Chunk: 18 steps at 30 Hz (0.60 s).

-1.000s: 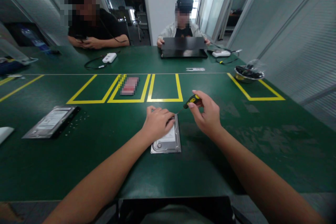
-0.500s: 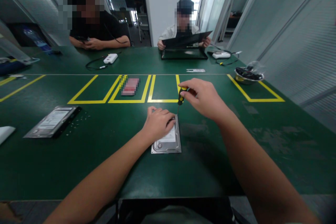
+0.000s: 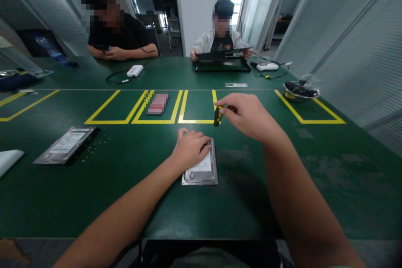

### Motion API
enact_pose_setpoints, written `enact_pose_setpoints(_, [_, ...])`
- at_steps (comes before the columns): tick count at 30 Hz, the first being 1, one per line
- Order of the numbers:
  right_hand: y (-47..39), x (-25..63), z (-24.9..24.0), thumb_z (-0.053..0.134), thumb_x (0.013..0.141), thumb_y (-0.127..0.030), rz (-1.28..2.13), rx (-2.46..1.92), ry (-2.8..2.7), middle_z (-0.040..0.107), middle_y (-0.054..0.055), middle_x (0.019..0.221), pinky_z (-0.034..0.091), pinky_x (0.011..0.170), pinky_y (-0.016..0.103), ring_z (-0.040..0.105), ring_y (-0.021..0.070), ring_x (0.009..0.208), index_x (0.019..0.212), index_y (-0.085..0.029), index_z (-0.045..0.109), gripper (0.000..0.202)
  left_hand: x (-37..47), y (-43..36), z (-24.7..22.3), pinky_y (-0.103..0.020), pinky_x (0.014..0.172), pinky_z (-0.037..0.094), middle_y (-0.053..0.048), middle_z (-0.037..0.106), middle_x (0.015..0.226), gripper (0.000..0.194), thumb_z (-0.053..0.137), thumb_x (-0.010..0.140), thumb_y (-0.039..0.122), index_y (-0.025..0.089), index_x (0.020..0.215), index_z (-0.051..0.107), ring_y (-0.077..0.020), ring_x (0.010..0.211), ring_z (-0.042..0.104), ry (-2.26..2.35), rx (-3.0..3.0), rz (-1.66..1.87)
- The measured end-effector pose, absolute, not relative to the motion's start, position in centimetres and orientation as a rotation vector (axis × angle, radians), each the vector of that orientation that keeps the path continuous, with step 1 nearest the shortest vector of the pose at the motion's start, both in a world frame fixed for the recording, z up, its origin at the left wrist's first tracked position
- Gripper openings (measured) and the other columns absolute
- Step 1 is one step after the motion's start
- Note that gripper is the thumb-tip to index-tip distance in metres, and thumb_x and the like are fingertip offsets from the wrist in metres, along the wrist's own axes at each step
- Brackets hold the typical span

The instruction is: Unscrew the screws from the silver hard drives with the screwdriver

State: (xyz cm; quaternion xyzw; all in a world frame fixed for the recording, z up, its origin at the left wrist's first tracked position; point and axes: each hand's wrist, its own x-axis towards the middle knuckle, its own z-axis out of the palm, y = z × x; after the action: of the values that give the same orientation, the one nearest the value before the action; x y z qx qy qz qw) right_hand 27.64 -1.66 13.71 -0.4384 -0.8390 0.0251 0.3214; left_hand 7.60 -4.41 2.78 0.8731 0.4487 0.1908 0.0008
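Note:
In front of me a silver hard drive point(image 3: 201, 176) lies flat on the green table, its white label partly covered by my left hand point(image 3: 192, 150). That hand rests across the drive's upper part, fingers bent and holding it down, with thumb and forefinger near the far right corner. My right hand point(image 3: 246, 115) is closed around the top of a black and yellow screwdriver point(image 3: 216, 117). The screwdriver stands nearly upright, its thin shaft reaching down to the drive's far right corner. Whether a screw sits under the tip is too small to tell.
A second hard drive point(image 3: 64, 145) lies at the left, with several small screws point(image 3: 94, 146) beside it. Yellow tape point(image 3: 150, 122) marks areas on the table; one holds a pink blurred item point(image 3: 158, 104). A metal bowl point(image 3: 300, 92) stands far right. Two people sit opposite.
The view has shifted slightly, moving everything a little to the right. The person opposite has lowered the dark panel. My hands keep their places on the drive and screwdriver.

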Motion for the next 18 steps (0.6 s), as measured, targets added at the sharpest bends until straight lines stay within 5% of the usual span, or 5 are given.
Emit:
enact_pose_setpoints(8, [-2.19,27.08,14.13,0.065,0.086,-0.022,0.011,-1.157,-2.241,0.063,0.002,0.08,0.04,0.067,0.028,0.055,0.0152,0.072,0.088,-0.018,0.065,0.004,7.48,-4.35,2.81,-0.048,0.085,0.026,-0.004,0.074,0.101,0.025,0.051,0.094,0.037,0.028,0.107,0.071,-0.0254,0.092,0.061,1.407,2.713,0.591])
enact_pose_setpoints(18, [-1.95,26.6,13.42,0.067,0.087,-0.04,-0.118,-1.268,-2.183,0.054,0.001,0.073,0.03,0.063,0.029,0.048,0.0155,0.068,0.077,-0.02,0.055,0.026,7.17,-4.48,3.23,-0.046,0.085,0.026,-0.002,0.074,0.106,0.026,0.05,0.095,0.035,0.029,0.111,0.069,-0.0246,0.094,0.062,1.381,2.714,0.556])
